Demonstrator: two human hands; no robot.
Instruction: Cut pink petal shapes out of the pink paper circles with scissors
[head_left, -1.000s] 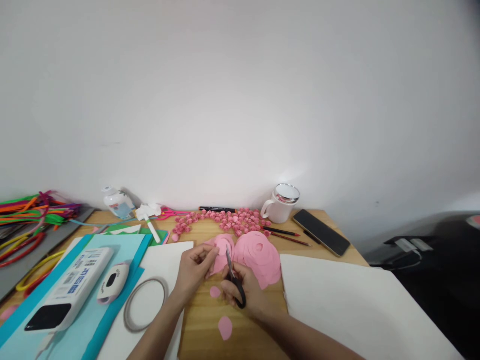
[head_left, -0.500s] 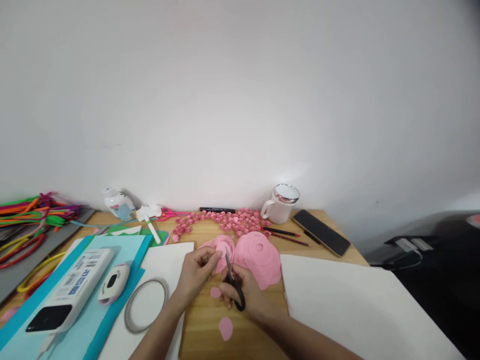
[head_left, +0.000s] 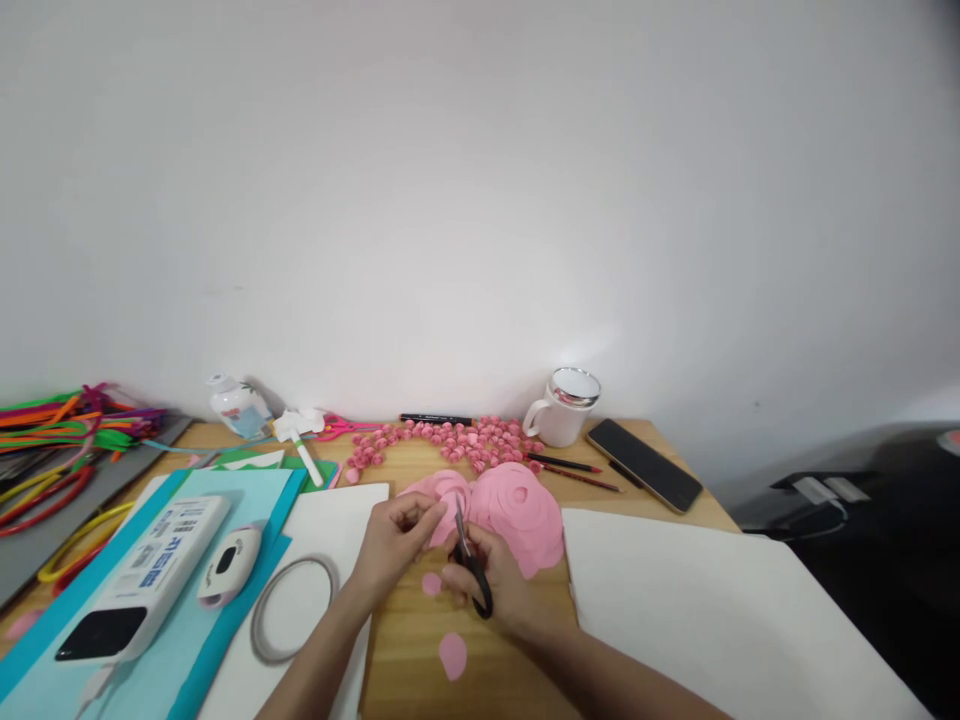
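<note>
My left hand (head_left: pixel 397 540) pinches a small round piece of pink paper (head_left: pixel 451 502) between thumb and fingertips. In my right hand (head_left: pixel 495 580) is a pair of black-handled scissors (head_left: pixel 474 575), its blades pointing away from me at the paper's right edge. Behind my hands lies a pile of pink paper spirals (head_left: pixel 517 515), partly hidden by my fingers. Two pink scraps, a smaller one (head_left: pixel 431 584) and a larger one (head_left: pixel 453 656), lie on the wooden table between my forearms. Many little rolled pink paper roses (head_left: pixel 465 440) are spread further back.
A white mug (head_left: pixel 564 408), pencils (head_left: pixel 566 463) and a phone (head_left: pixel 645 465) sit at the back right. White sheets (head_left: pixel 705 590) cover the right side. Leftward are a tape ring (head_left: pixel 259 620), a white power bank (head_left: pixel 150 575), blue paper (head_left: pixel 247 490), a bottle (head_left: pixel 238 405) and coloured pipe cleaners (head_left: pixel 75 425).
The pink piece in my left fingers has turned slightly while the scissors stay against its edge. Both hands have shifted only a little; the other things lie where they were.
</note>
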